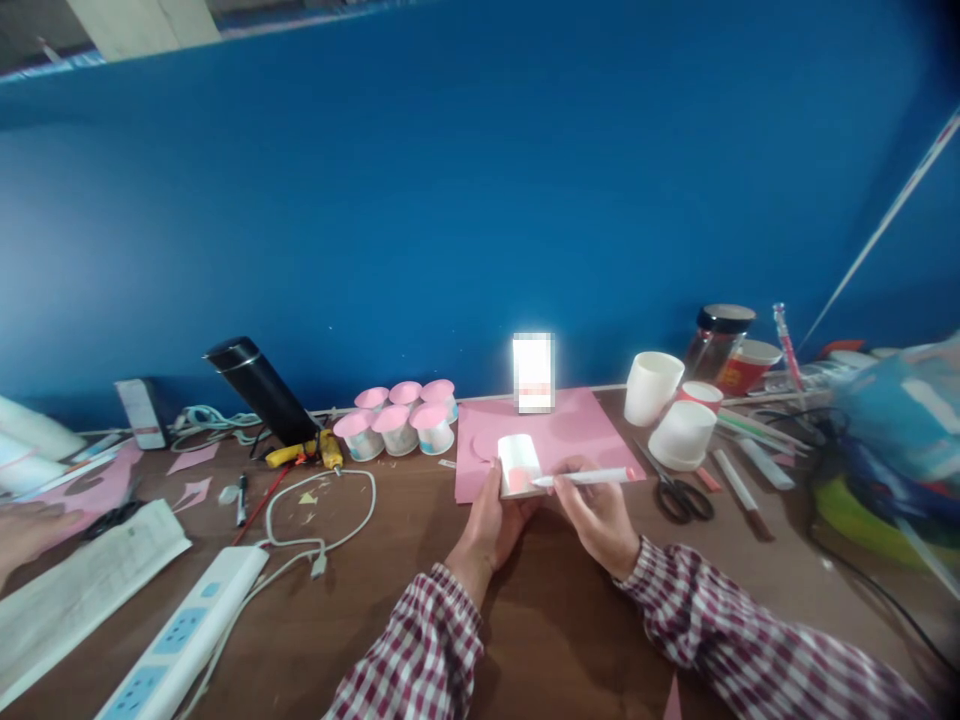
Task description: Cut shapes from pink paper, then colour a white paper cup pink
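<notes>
My left hand [489,520] holds a cup [519,464] on its side, the fingers curled around its left part. The cup is white with a pink band, and it lies just above the near edge of the pink sheet [577,425] on the tabletop [390,600]. My right hand [600,515] pinches a pen [585,478] between thumb and fingers; the pen lies almost level, and its tip touches the cup near the bottom edge.

Behind the sheet a small bright white thing stands against the blue wall [480,200]. To the left of the sheet six cups with pink tops [397,420] stand close together in a group. Further left I see a black flask [259,390] leaning, a yellow tool [307,452], a white cable [322,530] and a power strip [184,640]. To the right of the sheet there are white cups [652,388], one turned upside down [682,435], and black scissors [679,495] just beside my right hand. Another hand [26,535] shows at the far left edge
</notes>
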`<state>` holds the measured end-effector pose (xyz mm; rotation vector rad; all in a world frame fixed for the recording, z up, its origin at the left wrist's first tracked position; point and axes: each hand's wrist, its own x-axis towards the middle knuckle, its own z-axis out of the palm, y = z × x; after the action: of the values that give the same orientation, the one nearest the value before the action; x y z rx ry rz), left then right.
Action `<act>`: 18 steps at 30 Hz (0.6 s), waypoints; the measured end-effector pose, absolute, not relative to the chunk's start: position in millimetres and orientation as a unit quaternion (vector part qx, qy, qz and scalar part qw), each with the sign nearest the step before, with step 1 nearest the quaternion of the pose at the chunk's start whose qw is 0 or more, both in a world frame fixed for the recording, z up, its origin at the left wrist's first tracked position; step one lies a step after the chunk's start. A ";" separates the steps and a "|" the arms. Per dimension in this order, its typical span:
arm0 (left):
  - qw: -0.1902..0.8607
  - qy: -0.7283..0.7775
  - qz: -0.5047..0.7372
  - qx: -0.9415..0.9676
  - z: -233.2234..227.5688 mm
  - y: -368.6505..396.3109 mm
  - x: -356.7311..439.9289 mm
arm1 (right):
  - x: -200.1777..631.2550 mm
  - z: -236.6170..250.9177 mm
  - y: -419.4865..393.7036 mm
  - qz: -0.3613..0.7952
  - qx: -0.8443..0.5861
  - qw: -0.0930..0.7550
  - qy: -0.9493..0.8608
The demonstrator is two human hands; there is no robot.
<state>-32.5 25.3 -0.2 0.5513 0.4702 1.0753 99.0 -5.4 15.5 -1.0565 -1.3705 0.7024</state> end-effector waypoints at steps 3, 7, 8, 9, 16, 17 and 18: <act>0.797 0.226 0.497 0.258 0.9 25.0 -32.7 | 99.4 16.2 -5.1 0.290 -0.459 0.598 -0.589; 0.796 0.238 0.493 0.257 3.3 23.9 -32.9 | 99.6 18.9 -4.7 0.280 -0.464 0.603 -0.586; 0.797 0.237 0.492 0.258 3.5 23.8 -32.9 | 99.6 19.1 -4.6 0.282 -0.463 0.603 -0.585; 0.798 0.234 0.492 0.257 3.3 23.9 -32.9 | 99.6 18.8 -4.5 0.286 -0.462 0.602 -0.585; 0.802 0.225 0.499 0.242 -1.5 26.1 -33.5 | 100.0 12.8 -5.1 0.304 -0.461 0.588 -0.591; 0.801 0.226 0.498 0.242 -1.5 26.1 -33.6 | 100.0 13.5 -5.1 0.301 -0.461 0.590 -0.590; 0.801 0.228 0.497 0.244 -1.1 26.0 -33.6 | 100.0 14.6 -5.0 0.298 -0.461 0.595 -0.587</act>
<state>-33.6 26.0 -1.1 0.5226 0.4879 1.0664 100.0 -5.0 14.6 -1.0713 -1.3635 0.6924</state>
